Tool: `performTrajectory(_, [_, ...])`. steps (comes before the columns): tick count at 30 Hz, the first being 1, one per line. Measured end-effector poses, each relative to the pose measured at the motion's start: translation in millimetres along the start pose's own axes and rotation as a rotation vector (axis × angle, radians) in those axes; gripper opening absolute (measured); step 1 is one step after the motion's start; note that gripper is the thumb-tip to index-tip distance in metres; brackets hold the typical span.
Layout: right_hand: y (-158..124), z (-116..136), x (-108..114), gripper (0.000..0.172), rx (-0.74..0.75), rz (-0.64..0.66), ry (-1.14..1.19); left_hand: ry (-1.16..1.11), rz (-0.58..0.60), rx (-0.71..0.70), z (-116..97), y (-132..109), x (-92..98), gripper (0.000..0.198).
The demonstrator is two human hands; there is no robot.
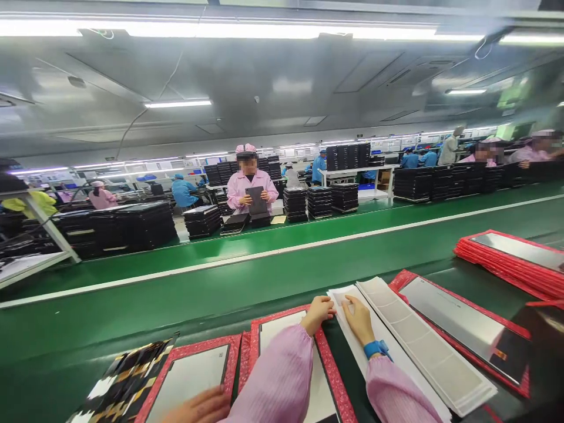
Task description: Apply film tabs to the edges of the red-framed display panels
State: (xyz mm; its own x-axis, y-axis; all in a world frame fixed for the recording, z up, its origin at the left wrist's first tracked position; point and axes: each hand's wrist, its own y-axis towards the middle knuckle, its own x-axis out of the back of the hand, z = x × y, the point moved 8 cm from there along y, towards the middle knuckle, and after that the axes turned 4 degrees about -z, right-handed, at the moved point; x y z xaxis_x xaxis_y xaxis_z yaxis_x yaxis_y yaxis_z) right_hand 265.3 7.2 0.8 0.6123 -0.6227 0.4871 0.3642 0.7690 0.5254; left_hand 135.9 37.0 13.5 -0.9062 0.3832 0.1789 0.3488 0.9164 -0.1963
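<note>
My left hand (319, 315) reaches over a screen panel (275, 329) lying on red bubble wrap, its fingers closed at the left edge of a long white sheet (350, 338). Over the same sheet is my right hand (359, 320), a blue band at its wrist. Its thumb and fingers are bent close together near the sheet's far end; anything between them is too small to make out. Right of it lies a strip of pale rectangular labels (423, 341). A blurred third hand (200, 406), someone else's, is over another panel (194, 373) at the lower left.
A panel in red wrap (462, 326) lies to the right, with a red-wrapped stack (511, 258) behind it. Dark flexible strips (127, 376) lie at the left. Beyond the green conveyor (282, 261), a person in pink (251, 185) holds a dark panel among black stacks (147, 226).
</note>
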Motion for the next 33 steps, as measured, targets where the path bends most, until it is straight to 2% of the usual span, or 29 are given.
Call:
performTrajectory(5, [3,-10,-4,0.037,-0.043,-0.037,0.067,0.149,-0.116,0.031,20,27,-7.7,0.021])
performTrajectory(11, [4,-6,-1,0.033,-0.089,-0.043,0.186,0.325,-0.200,-0.092,11,36,-10.4,0.020])
performTrajectory(16, [4,-5,6,0.034,-0.182,-0.061,0.292,0.313,-0.149,-0.177,6,38,-14.9,0.022])
performTrajectory(22, [6,-19,6,0.037,-0.291,-0.065,0.458,0.152,-0.014,-0.241,4,39,-28.4,0.021])
performTrajectory(26, [7,-22,6,0.037,-0.296,-0.065,0.533,0.020,0.061,-0.261,-1,38,-36.0,0.018])
performTrajectory(33, [8,-17,9,0.033,-0.273,-0.074,0.504,-0.143,0.094,-0.249,4,40,-36.4,0.015])
